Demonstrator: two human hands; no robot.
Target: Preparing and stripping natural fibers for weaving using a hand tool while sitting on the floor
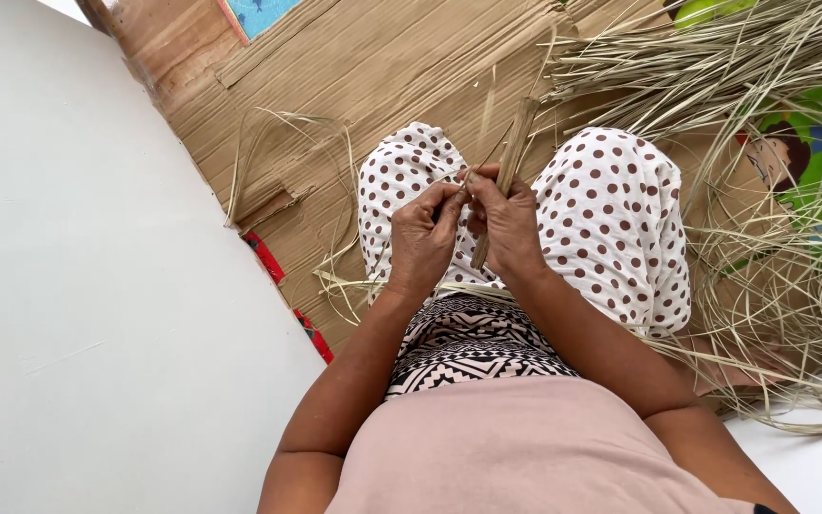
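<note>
I sit on the floor with my knees up under a white cloth with brown dots (611,209). Both hands meet between my knees. My right hand (506,224) grips a stiff tan strip of dried leaf (516,143) that stands up and leans away from me. My left hand (422,238) pinches thin pale fibres at the strip's lower part, thumb to fingers, touching the right hand. The strip's lower end is hidden behind my fingers.
Flattened brown cardboard (354,86) covers the floor ahead. A large loose heap of dried grass strands (773,190) spreads at the right, over a colourful printed mat (820,162). A few strands (278,152) lie at the left. A white wall (78,286) runs along my left.
</note>
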